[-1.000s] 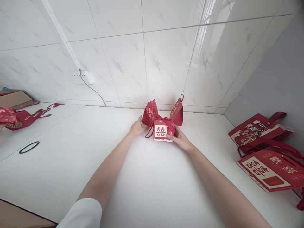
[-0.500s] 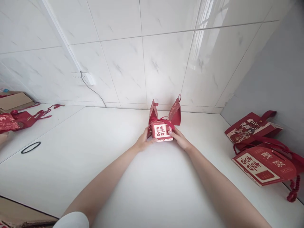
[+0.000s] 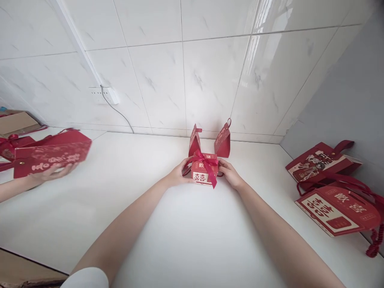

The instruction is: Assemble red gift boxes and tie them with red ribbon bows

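Note:
A small red gift box (image 3: 200,178) with white front panel and double-happiness characters rests on the white table toward the wall. A red ribbon bow (image 3: 205,161) lies on its top, one tail hanging down the front. My left hand (image 3: 177,175) grips the box's left side, thumb along the lower front. My right hand (image 3: 230,174) is curled at the right side; its fingertips are partly hidden behind the box. Just behind stand two red peaked boxes, one on the left (image 3: 194,142) and one on the right (image 3: 223,141).
A red printed bag (image 3: 312,162) and a red carton with ribbon handles (image 3: 333,210) lie at the right. At left, another person's hand (image 3: 58,172) holds a large red gift box (image 3: 54,154). Cardboard boxes (image 3: 21,123) and a wall socket (image 3: 103,96) are farther off.
The small box's top and bow now face me more, with a ribbon tail over its front. My right thumb has left the front. At left, the other person's hand has brought in a large red box.

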Action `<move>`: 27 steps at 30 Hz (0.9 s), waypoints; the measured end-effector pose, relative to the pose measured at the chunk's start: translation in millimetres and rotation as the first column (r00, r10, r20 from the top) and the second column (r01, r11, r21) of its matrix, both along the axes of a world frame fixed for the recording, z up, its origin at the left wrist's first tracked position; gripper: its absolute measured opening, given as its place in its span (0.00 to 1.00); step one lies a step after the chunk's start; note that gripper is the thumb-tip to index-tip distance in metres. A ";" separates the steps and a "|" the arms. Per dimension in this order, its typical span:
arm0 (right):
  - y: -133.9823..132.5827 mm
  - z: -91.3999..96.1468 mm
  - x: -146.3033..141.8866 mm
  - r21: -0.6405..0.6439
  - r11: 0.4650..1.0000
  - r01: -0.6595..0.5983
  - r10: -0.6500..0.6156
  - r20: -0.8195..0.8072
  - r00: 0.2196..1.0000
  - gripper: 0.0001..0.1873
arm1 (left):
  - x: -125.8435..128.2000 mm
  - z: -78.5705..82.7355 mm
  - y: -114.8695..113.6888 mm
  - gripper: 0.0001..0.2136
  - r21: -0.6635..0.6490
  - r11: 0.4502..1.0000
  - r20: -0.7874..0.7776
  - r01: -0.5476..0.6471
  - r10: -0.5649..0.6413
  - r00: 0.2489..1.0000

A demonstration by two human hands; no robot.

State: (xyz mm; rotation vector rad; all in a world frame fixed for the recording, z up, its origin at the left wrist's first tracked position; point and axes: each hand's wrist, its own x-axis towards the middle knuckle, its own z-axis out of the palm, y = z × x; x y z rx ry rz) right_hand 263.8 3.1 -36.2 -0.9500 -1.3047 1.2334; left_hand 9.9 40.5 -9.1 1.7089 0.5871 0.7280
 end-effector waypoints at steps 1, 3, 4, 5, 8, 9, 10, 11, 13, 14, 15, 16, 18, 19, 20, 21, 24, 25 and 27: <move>0.6 -0.9 0.4 -0.011 1.000 -0.007 0.007 0.006 1.000 0.22 | -0.7 1.5 0.5 0.42 -0.018 1.000 0.008 0.019 -0.019 1.000; 1.0 -1.9 1.1 -0.021 1.000 -0.007 0.007 0.002 1.000 0.20 | -1.4 4.4 0.5 0.35 -0.053 0.998 0.045 0.028 -0.026 0.999; 0.7 -2.1 1.4 -0.023 1.000 -0.007 0.007 -0.001 1.000 0.20 | -1.5 5.2 0.0 0.32 -0.062 0.998 0.066 0.016 -0.011 0.998; 0.2 -2.2 1.9 -0.025 1.000 -0.005 0.005 -0.001 1.000 0.19 | -1.5 5.4 -1.0 0.29 -0.063 0.998 0.079 0.000 0.005 0.997; -1.6 -3.0 3.9 -0.038 0.999 0.007 -0.006 0.020 1.000 0.17 | -0.7 0.3 -4.6 0.25 -0.027 0.999 0.056 -0.039 0.041 0.998; -2.0 -3.7 4.7 -0.041 0.999 0.012 -0.011 0.026 1.000 0.17 | 0.0 -2.7 -5.4 0.24 -0.008 0.999 0.036 -0.042 0.043 0.998; -2.2 -4.7 5.4 -0.043 0.999 0.018 -0.017 0.027 0.999 0.16 | 0.9 -5.3 -5.8 0.23 0.014 0.999 0.016 -0.047 0.047 0.999; -2.2 -5.9 6.1 -0.046 0.999 0.020 -0.019 0.024 1.000 0.16 | 1.9 -6.4 -5.8 0.23 0.046 0.997 -0.011 -0.065 0.066 0.998; -2.2 -8.6 7.1 -0.054 0.998 0.022 -0.021 0.005 1.000 0.16 | 2.2 0.9 -5.0 0.22 0.151 0.979 -0.100 -0.136 0.152 0.983; -2.3 -9.9 7.4 -0.063 0.998 0.021 -0.021 -0.002 1.000 0.16 | 0.8 11.5 -4.9 0.22 0.232 0.956 -0.154 -0.177 0.216 0.964; -2.6 -11.0 7.5 -0.071 0.997 0.021 -0.022 -0.005 1.000 0.16 | -2.4 27.5 -5.9 0.22 0.327 0.924 -0.216 -0.199 0.279 0.936; -3.0 -11.8 7.6 -0.075 0.997 0.025 -0.025 -0.001 1.000 0.16 | -7.7 48.6 -8.4 0.22 0.431 0.878 -0.256 -0.209 0.341 0.905; -4.2 -12.6 7.7 -0.078 0.996 0.035 -0.034 0.022 0.999 0.16 | -25.0 101.2 -19.4 0.19 0.657 0.732 -0.306 -0.182 0.479 0.822; -4.9 -12.7 7.7 -0.078 0.996 0.038 -0.035 0.036 0.999 0.17 | -37.0 129.1 -27.9 0.19 0.758 0.621 -0.291 -0.200 0.596 0.749; -5.6 -12.7 7.8 -0.078 0.996 0.041 -0.037 0.048 0.998 0.17 | -51.1 155.1 -37.5 0.19 0.833 0.487 -0.221 -0.264 0.729 0.648; -6.2 -12.8 7.7 -0.079 0.996 0.041 -0.037 0.058 0.998 0.18 | -66.9 177.3 -47.3 0.20 0.876 0.324 -0.111 -0.357 0.856 0.505; -7.0 -12.6 7.1 -0.081 0.996 0.043 -0.037 0.074 0.997 0.18 | -121.0 211.0 -67.4 0.32 0.840 -0.101 0.073 -0.533 0.995 -0.074; -7.1 -12.3 6.7 -0.079 0.996 0.047 -0.041 0.077 0.996 0.18 | -139.6 211.4 -68.9 0.36 0.808 -0.135 -0.001 -0.573 0.973 -0.231; -7.3 -11.6 6.0 -0.076 0.995 0.057 -0.051 0.090 0.995 0.19 | -175.0 201.3 -64.2 0.43 0.737 -0.114 -0.243 -0.666 0.875 -0.419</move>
